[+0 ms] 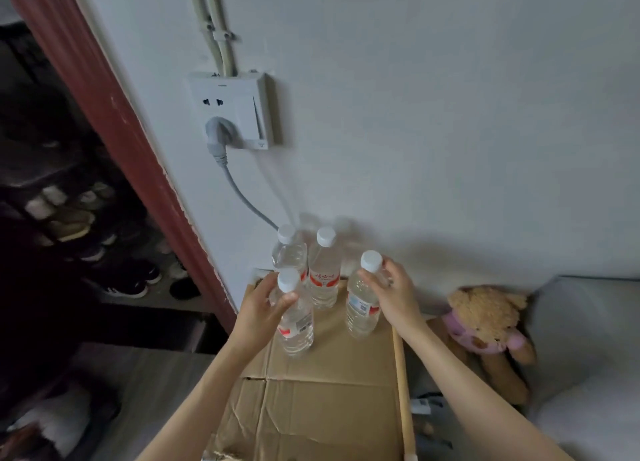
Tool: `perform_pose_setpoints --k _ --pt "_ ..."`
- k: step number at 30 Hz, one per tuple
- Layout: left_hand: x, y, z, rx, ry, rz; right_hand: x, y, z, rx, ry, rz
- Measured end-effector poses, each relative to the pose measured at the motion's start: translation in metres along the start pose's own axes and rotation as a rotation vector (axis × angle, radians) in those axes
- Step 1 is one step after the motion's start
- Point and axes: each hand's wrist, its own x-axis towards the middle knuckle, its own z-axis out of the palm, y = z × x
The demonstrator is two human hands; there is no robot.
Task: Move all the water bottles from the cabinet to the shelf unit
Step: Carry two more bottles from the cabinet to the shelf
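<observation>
The left hand (258, 304) is gripping the near-left bottle (294, 317) just under its white cap, with the thumb and fingers curled around the neck, so this grip is closed on the bottle. The bottle is standing upright on the flattened cardboard (311, 401), near its far left corner. Behind it, two more bottles are standing at the far edge of the cardboard, close to the wall: the back-left bottle (289, 251) and, just beside it, the back-right bottle (323, 270) with a red label. To the right, the right hand (393, 294) is holding the right bottle (363, 304) at the shoulder, the fingers wrapped around the neck below the cap; this grip is also closed on its bottle. This bottle is standing upright near the far right edge of the cardboard. Beyond that edge, a teddy bear (488, 325) is lying.
</observation>
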Motion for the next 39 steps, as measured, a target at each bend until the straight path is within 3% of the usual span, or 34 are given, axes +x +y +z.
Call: perform_pose_setpoints --k 6,11,17,25,31,35,39 --pt "0.005 0.006 0.001 0.026 0.004 -0.003 0.003 0.008 -0.01 -0.053 -0.091 0.0" --pt "0.015 0.003 -0.012 0.08 -0.127 -0.061 -0.005 0.002 -0.027 0.05 -0.223 0.108" --pt "0.024 0.013 -0.027 -0.004 -0.361 0.071 -0.004 -0.013 -0.032 -0.065 -0.212 0.055" --pt "0.026 0.009 -0.024 0.069 -0.145 0.069 -0.01 -0.011 -0.024 -0.233 0.049 -0.013" --pt "0.028 0.014 -0.035 0.103 -0.366 0.118 -0.011 -0.01 -0.027 -0.243 -0.088 -0.02" --pt "0.028 0.014 -0.036 0.092 -0.273 0.1 -0.009 -0.011 -0.028 -0.256 -0.055 -0.009" --pt "0.03 0.012 -0.031 0.13 -0.173 0.082 -0.003 -0.015 -0.022 -0.474 0.051 -0.039"
